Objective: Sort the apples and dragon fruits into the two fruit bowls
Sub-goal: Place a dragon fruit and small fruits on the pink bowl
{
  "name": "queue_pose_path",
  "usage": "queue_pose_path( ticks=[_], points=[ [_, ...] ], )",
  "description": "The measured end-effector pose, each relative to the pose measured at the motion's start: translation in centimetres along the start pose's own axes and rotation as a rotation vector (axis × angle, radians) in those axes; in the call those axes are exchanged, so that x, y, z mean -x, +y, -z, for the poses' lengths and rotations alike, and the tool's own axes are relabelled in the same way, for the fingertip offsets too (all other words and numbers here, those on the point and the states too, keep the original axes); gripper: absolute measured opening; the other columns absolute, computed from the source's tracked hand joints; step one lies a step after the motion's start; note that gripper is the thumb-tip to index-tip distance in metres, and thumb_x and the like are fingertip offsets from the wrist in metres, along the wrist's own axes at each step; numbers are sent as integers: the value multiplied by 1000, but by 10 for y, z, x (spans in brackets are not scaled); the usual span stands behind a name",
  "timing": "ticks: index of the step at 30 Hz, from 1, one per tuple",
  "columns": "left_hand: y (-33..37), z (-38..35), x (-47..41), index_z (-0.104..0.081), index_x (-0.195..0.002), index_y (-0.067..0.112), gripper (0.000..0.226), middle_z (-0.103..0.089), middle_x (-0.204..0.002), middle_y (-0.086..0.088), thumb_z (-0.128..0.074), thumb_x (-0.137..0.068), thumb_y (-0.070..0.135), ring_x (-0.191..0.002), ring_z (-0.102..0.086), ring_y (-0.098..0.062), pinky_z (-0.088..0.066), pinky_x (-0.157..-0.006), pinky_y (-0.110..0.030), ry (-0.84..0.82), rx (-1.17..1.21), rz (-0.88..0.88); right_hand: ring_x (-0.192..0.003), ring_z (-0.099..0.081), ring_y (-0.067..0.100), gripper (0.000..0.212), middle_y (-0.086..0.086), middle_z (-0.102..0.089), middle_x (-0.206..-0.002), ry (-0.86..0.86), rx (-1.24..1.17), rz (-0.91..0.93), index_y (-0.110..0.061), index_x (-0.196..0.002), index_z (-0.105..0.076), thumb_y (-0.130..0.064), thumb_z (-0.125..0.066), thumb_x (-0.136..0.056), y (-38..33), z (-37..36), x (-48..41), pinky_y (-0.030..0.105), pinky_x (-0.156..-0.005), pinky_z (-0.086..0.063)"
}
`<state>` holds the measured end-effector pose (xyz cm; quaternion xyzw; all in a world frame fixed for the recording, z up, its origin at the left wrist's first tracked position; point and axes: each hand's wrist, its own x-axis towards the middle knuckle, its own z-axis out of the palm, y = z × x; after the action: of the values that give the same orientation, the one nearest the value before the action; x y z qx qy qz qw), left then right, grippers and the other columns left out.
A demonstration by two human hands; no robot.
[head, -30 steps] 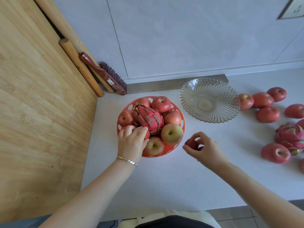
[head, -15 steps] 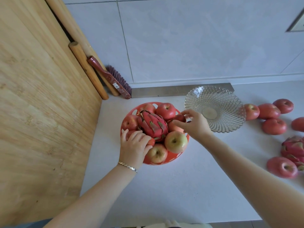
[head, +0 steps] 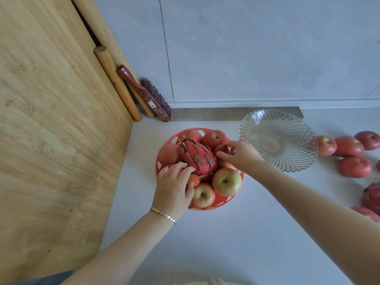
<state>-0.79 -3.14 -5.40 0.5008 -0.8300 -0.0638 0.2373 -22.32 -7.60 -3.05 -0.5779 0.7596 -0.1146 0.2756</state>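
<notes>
Change: right hand (head: 239, 154), beside the orange bowl (head: 218, 202) a second ago, now sets a small apple (head: 222, 149) there, fingers closed on it.
Left hand (head: 173, 187): spread open, steadying the fruit.
Meaning: dragon fruit (head: 198, 158) still unsorted.

The red bowl (head: 221, 202) at centre looks like matt plastic with cut-out holes. The clear bowl (head: 287, 159) to its right is faceted glass, glinting. Left, the board (head: 51, 130) is grained pale wood. The countertop (head: 226, 243) is smooth and matt; a brushed metal strip (head: 226, 113) lines the wall.
</notes>
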Motion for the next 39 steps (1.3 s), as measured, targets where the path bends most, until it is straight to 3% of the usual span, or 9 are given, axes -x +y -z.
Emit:
queue_pose_path(
  ticks=[4,7,11,16,21,27,31,36,39],
  points=[
    [9,-2,-7,-66,-100,14,34,-66,-106,-8,-71,-66,11,-103,-46,-16,-48,-88,-44,7,23,-18,-100,-56,24,53,9,-49,-113,-16,7,12,-29,-130,-50,-46,-62,-81,1,0,0,33,-83,-46],
    [13,-1,-12,-65,-102,16,36,-65,-112,-7,-72,-68,10,-108,-54,-19,-46,-92,-46,-31,41,3,-90,-57,22,55,9,-49,-112,50,-69,24,-26,-129,-48,-44,-64,-79,-3,2,2,30,-78,-44],
    [9,3,-14,-64,-106,16,31,-61,-119,-6,-64,-75,15,-108,-58,-27,-41,-95,-40,-72,71,55,-88,-58,26,30,14,-49,-116,35,-457,-46,-23,-97,-52,-32,-59,-69,-14,12,19,39,-84,-49],
    [4,3,-8,-62,-109,16,36,-59,-123,-6,-66,-74,12,-109,-57,-30,-41,-95,-40,-128,90,73,-87,-45,18,37,8,-36,-119,-21,-202,101,-13,-123,-45,-10,-51,-87,-15,-4,44,19,-80,-31],
    [8,3,-3,-62,-110,14,36,-58,-124,-7,-65,-74,9,-107,-56,-32,-35,-94,-33,-147,123,87,-110,-49,25,38,9,-55,-116,193,-150,125,-11,-113,-55,-20,-69,-79,-13,-22,45,28,-84,-38],
    [8,6,0,-62,-110,14,37,-58,-123,-9,-57,-73,17,-106,-57,-34,-44,-93,-43,-162,146,117,-108,-51,23,42,8,-48,-114,198,-262,83,-19,-116,-60,-24,-72,-76,-9,-28,47,24,-85,-40],
    [7,4,1,-63,-109,14,37,-59,-122,-10,-58,-73,17,-106,-57,-34,-47,-92,-45,-158,147,116,-127,-36,25,57,10,-39,-129,281,-341,91,-16,-130,-47,-31,-68,-79,-9,-25,49,27,-102,-29],
    [3,3,1,-60,-113,14,40,-58,-123,-11,-64,-73,14,-111,-55,-33,-47,-94,-50,-133,168,140,-147,1,21,77,4,2,-159,-4,-64,171,-14,-149,-7,-49,-43,-91,-10,-32,47,40,-120,-7],
    [-2,2,3,-48,-127,14,53,-47,-135,-11,-59,-76,25,-127,-43,-28,-39,-103,-42,-94,234,253,-146,1,14,73,0,1,-159,17,-175,187,-17,-149,-7,-43,-45,-92,-8,-28,49,37,-120,-8]
  ],
)
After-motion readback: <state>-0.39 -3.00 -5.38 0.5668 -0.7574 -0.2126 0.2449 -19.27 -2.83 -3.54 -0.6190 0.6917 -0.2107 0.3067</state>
